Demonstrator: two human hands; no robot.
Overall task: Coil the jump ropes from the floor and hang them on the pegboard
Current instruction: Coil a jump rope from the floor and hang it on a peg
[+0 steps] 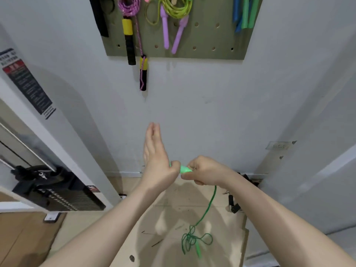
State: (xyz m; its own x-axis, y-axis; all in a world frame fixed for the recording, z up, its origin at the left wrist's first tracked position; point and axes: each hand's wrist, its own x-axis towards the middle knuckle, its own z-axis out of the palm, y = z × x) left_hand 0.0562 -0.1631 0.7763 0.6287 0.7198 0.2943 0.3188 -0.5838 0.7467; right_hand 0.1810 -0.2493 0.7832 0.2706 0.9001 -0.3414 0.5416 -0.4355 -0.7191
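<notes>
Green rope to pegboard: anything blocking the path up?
Nothing visible. The green rope hangs from the right hand, its handle between both hands; the left hand has straight fingers. Only bare wall lies between them and the pegboard. Free holes show between the purple-handled rope and the blue-green bundle.

Head view, facing wall, angled down, perhaps standing close
</notes>
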